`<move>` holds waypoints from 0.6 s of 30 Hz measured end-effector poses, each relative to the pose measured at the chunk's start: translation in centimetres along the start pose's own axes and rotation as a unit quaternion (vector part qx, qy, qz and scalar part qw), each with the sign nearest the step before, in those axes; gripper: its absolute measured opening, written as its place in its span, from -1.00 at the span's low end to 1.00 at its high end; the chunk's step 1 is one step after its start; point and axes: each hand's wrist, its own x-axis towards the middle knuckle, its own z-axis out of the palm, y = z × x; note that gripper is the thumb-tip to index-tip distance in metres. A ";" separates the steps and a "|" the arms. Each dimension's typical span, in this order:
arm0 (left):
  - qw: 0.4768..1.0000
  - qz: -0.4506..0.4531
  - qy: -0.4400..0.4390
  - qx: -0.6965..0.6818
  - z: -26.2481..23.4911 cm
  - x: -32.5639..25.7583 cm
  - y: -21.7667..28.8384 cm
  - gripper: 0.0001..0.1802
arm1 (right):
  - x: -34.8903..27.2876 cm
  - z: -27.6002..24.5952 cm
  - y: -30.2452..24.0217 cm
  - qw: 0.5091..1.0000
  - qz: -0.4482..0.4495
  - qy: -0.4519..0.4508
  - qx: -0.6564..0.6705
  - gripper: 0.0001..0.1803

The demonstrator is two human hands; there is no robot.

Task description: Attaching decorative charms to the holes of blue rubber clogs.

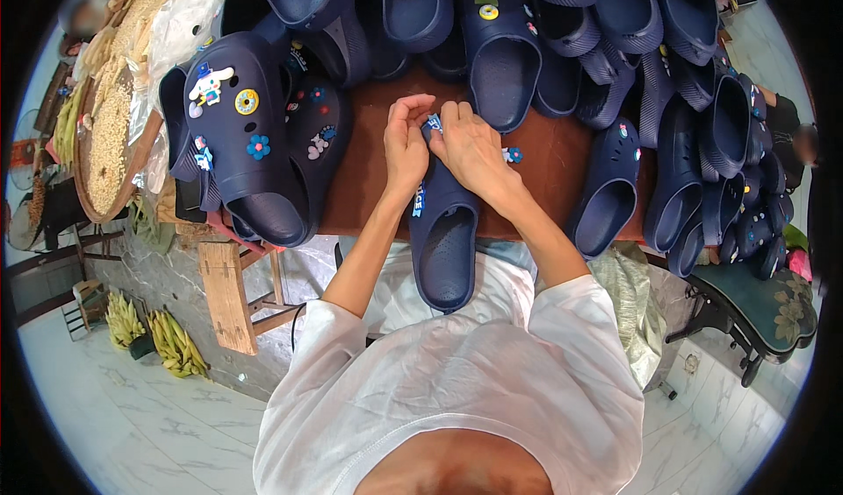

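A navy clog [445, 254] lies in front of me with its heel toward my body, its toe end mostly under my hands. My left hand [407, 148] is closed at the left side of the toe, fingers curled. My right hand [472, 148] bends over the top of the toe, its fingers closed around a small blue-and-white shoe charm [434, 122]. A blue lettered charm [418, 200] sits on the clog's left side. Beside my right wrist shows a blue flower charm [513, 154]. What my fingertips press is partly hidden.
Navy clogs are heaped along the back and right of the brown table [373, 113]. At the left, a decorated clog [250, 135] bears several charms. One clog [606, 192] stands at the right front edge. A wooden stool [226, 297] and a dark padded chair [746, 311] flank the table.
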 end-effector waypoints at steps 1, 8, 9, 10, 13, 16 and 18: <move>1.000 0.012 -0.014 0.017 0.0 0.0 0.0 -0.55 | 0.2 0.3 0.1 1.000 0.000 0.000 0.000 -0.65; 0.996 0.019 -0.030 0.082 0.1 -0.1 1.3 -0.49 | 1.0 0.5 1.3 0.995 -0.082 -0.053 -0.003 -0.77; 0.996 0.018 -0.028 0.083 0.1 -0.1 1.1 -0.49 | 1.1 0.4 1.5 0.993 -0.092 -0.069 -0.006 -0.80; 0.998 0.018 -0.026 0.057 0.2 0.0 0.8 -0.49 | 1.1 0.2 2.0 0.993 -0.094 -0.070 -0.004 -0.80; 0.999 0.013 -0.009 0.028 0.3 0.0 0.4 -0.50 | 1.2 -0.9 3.2 0.994 0.002 -0.050 0.101 -0.90; 0.999 0.015 -0.008 0.034 0.3 0.0 0.5 -0.54 | 0.3 -2.2 3.1 0.988 -0.006 -0.016 0.153 -0.89; 1.000 0.004 -0.001 0.007 0.2 -0.2 0.7 -0.58 | -0.6 -3.0 2.4 0.986 -0.003 0.016 0.167 -0.90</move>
